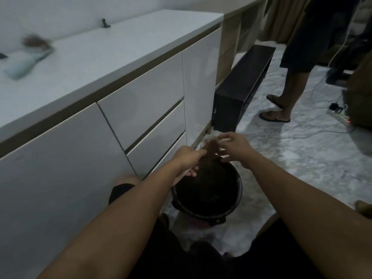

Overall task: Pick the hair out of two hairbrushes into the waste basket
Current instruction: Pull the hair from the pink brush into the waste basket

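Note:
My left hand (187, 159) is closed around a dark hairbrush that is mostly hidden against the black waste basket (239, 190) below it. A tuft of brown hair (213, 147) sticks up from the brush, just past my left fingers. Immediately to the right, my right hand (234, 149) has its fingers spread and its fingertips at the tuft; I cannot tell whether they pinch it. Both hands hover over the far rim of the basket, which stands on the floor. A second hairbrush (28, 61), blurred and light-coloured, lies on the white counter at the far left with a clump of hair (35, 42) on it.
White cabinet drawers (141, 109) rise close on the left. A black box (241, 91) lies on the marble floor beyond the basket. Another person's legs in sandals (281, 101) stand at the right, near a power strip (340, 115) and cables.

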Available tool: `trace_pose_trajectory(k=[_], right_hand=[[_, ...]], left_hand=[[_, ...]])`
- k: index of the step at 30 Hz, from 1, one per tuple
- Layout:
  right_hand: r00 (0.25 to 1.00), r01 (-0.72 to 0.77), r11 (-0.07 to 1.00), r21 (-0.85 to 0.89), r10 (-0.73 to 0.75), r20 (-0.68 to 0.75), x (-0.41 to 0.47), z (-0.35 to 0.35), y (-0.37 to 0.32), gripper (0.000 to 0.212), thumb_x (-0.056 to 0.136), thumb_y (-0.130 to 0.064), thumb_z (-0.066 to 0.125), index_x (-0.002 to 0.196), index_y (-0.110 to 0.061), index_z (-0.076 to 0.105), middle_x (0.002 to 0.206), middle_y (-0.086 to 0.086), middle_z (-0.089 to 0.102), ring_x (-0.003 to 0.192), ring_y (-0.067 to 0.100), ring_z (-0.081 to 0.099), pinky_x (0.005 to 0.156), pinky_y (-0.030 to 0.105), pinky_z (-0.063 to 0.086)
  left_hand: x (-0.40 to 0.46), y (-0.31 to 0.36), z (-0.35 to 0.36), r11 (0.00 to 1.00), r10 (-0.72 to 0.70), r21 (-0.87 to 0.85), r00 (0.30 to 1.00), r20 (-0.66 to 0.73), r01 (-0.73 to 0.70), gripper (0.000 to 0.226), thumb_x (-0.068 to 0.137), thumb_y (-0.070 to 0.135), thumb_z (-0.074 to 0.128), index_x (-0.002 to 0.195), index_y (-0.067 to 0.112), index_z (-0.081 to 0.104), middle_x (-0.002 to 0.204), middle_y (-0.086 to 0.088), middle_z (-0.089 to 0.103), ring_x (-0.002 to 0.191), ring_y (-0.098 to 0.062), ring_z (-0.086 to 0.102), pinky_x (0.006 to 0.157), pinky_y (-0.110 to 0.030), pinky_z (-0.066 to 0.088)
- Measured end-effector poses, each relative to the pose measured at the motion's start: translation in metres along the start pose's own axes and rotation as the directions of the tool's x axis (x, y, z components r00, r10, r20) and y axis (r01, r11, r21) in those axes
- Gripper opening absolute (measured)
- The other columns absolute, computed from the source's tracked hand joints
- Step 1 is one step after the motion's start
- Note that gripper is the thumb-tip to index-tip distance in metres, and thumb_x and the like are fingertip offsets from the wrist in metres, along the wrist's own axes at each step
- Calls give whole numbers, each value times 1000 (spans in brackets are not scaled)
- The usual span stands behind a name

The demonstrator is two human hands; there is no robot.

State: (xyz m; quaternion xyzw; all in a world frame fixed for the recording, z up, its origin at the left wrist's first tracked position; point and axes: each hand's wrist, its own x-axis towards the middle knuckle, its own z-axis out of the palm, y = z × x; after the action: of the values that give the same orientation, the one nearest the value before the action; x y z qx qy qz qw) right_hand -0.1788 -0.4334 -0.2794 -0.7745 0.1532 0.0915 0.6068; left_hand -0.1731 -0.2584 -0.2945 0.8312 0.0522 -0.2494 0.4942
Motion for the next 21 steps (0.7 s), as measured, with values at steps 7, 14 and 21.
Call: trace_pose_trajectory(k=[7,14,21], right_hand=[[955,290,882,-372,-292,52,-2,11,28,41,83,-19,71,123,-22,63,118,3,62,106,23,62,83,41,56],[955,282,812,-510,-291,66,10,22,70,17,80,-13,72,92,-23,79,91,-2,73,86,14,65,84,31,53],[965,242,792,-561,-254,58,26,34,110,31,81,-23,71,111,-22,70,106,4,66,94,21,64,88,37,53]], left_hand=[[-2,-16,5,998,12,55,1000,-17,-11,29,87,36,57,74,11,59,62,-10,60,40,-23,53,43,-25,37],[22,-67,20,988,-63,143,998,-2,62,31,89,39,56,75,12,62,59,-9,62,33,-20,52,40,-23,40],[32,-100,31,985,-164,-37,981,108,169,33,90,42,59,83,11,66,67,-9,63,41,-19,54,44,-23,38]])
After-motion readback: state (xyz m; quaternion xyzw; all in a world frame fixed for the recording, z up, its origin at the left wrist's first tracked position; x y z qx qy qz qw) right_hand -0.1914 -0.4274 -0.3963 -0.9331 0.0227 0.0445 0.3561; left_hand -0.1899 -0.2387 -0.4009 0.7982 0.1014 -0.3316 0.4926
